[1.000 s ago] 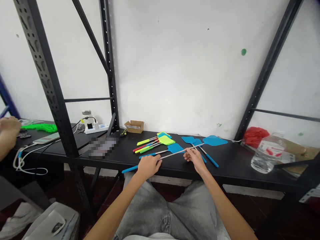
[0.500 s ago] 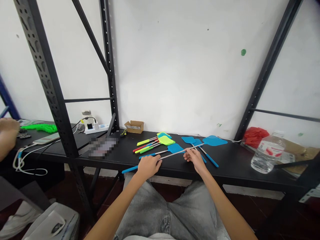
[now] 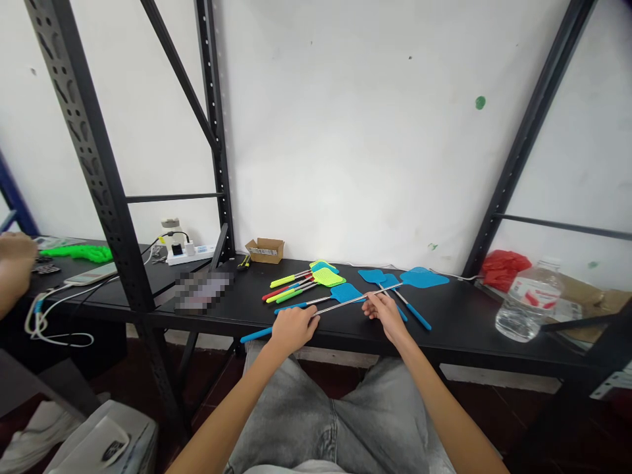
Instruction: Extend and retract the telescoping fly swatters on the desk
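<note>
A blue fly swatter (image 3: 424, 278) with a long metal rod lies slantwise across the front of the black table, its handle toward the left. My left hand (image 3: 295, 327) is closed around the rod near the handle. Farther up the rod, my right hand (image 3: 382, 311) pinches it with the fingertips. Behind my hands, another blue swatter (image 3: 347, 291) rests on the table. Two more blue swatters (image 3: 372, 276) lie beyond my right hand, their handles pointing toward me. To the left is a pile of yellow, green, red and blue swatters (image 3: 329, 277).
A small open cardboard box (image 3: 265, 251) stands by the wall. On the right are a water bottle (image 3: 530, 301) and a red plastic bag (image 3: 504, 269). Black shelf posts (image 3: 89, 151) rise on both sides. Another person's hand (image 3: 14, 270) shows at the far left, near a power strip (image 3: 197, 253).
</note>
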### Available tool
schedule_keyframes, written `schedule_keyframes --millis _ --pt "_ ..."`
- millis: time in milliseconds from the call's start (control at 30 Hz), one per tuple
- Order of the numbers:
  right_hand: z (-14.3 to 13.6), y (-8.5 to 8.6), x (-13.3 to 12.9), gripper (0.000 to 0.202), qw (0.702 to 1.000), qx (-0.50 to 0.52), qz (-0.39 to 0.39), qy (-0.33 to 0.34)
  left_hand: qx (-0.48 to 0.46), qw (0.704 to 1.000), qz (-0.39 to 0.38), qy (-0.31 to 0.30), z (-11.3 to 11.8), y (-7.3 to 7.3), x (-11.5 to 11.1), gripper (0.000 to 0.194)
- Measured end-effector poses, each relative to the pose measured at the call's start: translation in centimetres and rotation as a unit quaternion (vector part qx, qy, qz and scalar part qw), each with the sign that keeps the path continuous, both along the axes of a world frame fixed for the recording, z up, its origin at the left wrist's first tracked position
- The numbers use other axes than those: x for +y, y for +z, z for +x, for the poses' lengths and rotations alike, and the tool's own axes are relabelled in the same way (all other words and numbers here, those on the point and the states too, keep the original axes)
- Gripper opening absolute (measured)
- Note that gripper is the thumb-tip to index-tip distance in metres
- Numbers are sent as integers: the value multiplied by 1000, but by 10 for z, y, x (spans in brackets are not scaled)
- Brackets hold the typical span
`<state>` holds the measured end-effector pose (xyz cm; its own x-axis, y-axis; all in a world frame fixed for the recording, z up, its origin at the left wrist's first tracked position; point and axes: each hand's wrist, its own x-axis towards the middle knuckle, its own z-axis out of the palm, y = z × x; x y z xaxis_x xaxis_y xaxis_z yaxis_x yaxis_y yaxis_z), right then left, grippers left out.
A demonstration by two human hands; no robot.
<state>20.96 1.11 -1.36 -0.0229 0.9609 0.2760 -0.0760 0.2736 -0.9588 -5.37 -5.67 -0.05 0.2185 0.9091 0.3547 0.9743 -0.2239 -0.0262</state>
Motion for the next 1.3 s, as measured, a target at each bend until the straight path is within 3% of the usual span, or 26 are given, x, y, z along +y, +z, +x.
schedule_keyframes --millis 1300 --pt "1 -3 3 48 1000 4 2 6 -1 1000 0 -2 0 0 -1 35"
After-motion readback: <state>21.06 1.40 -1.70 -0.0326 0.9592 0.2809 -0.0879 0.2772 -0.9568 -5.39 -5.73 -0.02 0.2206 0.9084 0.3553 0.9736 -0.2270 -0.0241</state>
